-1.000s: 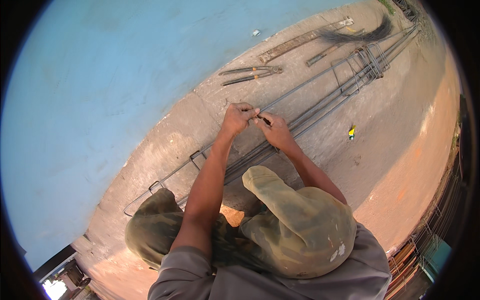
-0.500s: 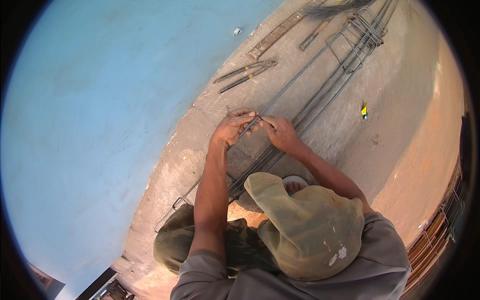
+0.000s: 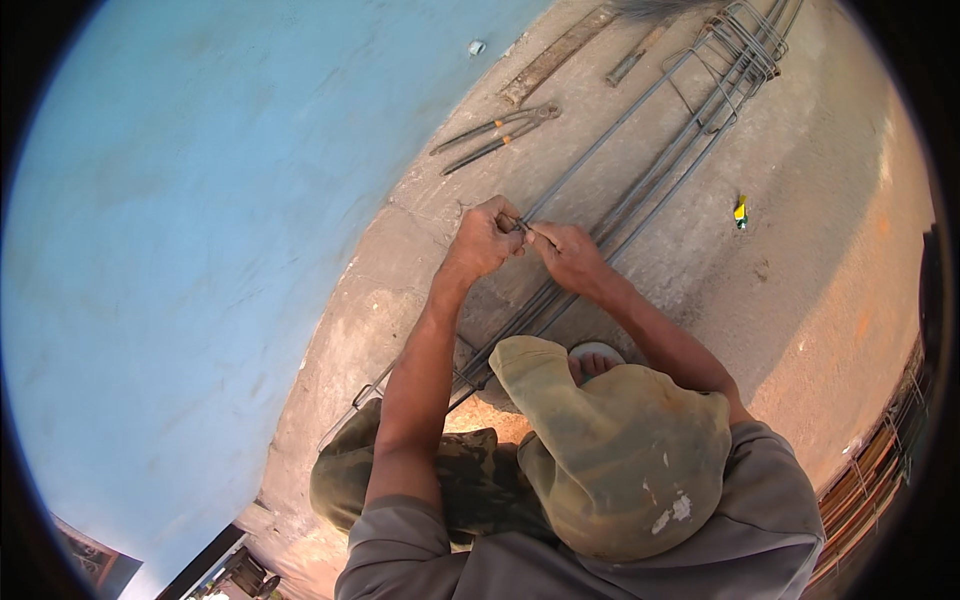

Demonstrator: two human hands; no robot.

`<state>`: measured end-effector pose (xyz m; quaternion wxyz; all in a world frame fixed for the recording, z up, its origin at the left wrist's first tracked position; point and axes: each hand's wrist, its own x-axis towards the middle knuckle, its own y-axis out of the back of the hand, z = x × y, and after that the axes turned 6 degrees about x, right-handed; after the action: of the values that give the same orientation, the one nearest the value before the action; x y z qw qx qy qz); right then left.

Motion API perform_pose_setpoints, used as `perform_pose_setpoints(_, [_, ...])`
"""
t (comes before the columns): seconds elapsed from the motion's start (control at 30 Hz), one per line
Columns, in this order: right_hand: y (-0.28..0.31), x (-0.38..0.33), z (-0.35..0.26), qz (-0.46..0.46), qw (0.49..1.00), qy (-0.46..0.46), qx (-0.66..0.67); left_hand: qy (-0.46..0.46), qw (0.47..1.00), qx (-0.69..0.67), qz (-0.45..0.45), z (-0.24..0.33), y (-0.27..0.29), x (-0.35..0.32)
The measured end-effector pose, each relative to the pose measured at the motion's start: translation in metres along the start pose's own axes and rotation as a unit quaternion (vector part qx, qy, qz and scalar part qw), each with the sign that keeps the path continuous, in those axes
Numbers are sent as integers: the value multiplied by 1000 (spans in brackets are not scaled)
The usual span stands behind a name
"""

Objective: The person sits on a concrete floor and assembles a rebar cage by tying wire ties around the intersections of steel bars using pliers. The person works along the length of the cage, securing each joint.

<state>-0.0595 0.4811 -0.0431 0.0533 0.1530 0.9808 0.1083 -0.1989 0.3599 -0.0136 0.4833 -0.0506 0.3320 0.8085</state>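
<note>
Both hands meet at the leftmost of several long steel reinforcing bars, which run diagonally from my knees to the far right. My left hand is closed, its thumb and curled fingers pinching at the bar. Close on its right, my right hand also pinches, thumb against forefinger. A thin dark wire shows between the fingertips; most of it is hidden by them. At the far end, bent wire stirrups are bunched around the bars. Another stirrup sits on the outer bar beside my left knee.
Long-handled end-cutting pincers lie beyond my left hand, near a blue wall. Farther off are a flat strip, a short rod and dark bristles or wires. A yellow-green scrap lies right on the concrete floor.
My left hand has turned and curled its fingers in tighter, moving slightly up and right. The right hand stays close by, still pinching. The whole view has shifted slightly.
</note>
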Motion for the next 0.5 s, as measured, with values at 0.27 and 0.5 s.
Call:
perform_pose_setpoints(0.27, [3, 2, -1, -9, 998, 52, -45, -52, 917, 335, 208, 10, -36, -17])
perform_pose_setpoints(0.5, [-2, -3, 0, 18, 998, 58, -33, 84, 940, 84, 321, 14, -61, -24])
